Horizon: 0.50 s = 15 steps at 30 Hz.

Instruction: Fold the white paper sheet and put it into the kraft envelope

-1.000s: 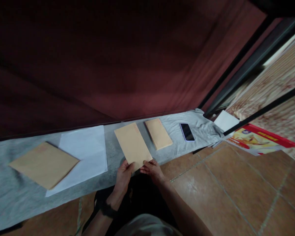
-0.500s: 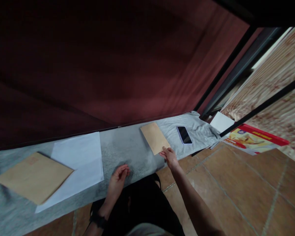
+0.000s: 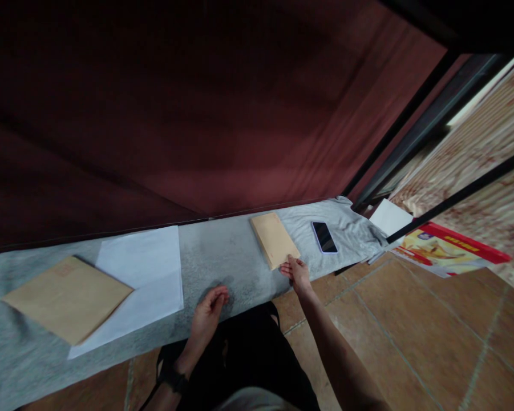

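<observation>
On the grey cloth, the small brown paper envelope (image 3: 276, 240) has its near right corner pinched between the thumb and fingers of my right hand (image 3: 297, 274). A paler strip runs along its left side, which may be a second layer; I cannot tell. My left hand (image 3: 211, 305) hovers by the cloth's front edge, fingers curled together, with nothing visible in it. At the left, a larger brown envelope (image 3: 68, 297) with a faint red print overlaps white paper sheets (image 3: 154, 274). To the right of the small envelope lies a dark-screened phone (image 3: 324, 237).
A narrow ledge covered with grey cloth (image 3: 222, 245) runs before a dark red curtain (image 3: 239, 142). Black bars (image 3: 466, 191) stand at the right. Beyond them are a white box-like item (image 3: 391, 217) and a red and yellow printed package (image 3: 449, 248) above the tiled floor (image 3: 402, 314).
The view has shifted slightly, so most things sit a little farther right. The small envelope now shows a paler strip along its left side. Both hands keep nearly the same pose.
</observation>
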Tool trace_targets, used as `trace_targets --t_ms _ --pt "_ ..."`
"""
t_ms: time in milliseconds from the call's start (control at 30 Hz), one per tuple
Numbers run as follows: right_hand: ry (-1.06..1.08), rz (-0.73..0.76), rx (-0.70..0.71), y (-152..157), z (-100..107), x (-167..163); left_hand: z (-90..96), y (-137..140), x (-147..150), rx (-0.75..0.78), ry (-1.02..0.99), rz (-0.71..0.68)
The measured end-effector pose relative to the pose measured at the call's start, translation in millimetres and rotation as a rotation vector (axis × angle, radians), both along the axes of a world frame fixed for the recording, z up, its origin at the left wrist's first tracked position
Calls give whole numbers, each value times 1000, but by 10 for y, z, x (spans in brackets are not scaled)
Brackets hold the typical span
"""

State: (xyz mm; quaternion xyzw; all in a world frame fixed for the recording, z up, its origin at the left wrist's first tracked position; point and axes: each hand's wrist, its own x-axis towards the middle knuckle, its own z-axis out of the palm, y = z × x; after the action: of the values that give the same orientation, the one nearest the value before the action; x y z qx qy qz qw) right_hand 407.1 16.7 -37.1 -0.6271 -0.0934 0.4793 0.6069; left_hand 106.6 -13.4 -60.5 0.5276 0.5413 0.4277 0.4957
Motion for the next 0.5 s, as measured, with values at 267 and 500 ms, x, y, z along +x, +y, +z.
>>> trace_targets --t_ms 267,500 --pt "-39 35 -64 -4 29 -8 15 -34 -10 16 -8 -11" --pt "-98 67 -55 -62 6 8 -32 -50 0 24 21 -33"
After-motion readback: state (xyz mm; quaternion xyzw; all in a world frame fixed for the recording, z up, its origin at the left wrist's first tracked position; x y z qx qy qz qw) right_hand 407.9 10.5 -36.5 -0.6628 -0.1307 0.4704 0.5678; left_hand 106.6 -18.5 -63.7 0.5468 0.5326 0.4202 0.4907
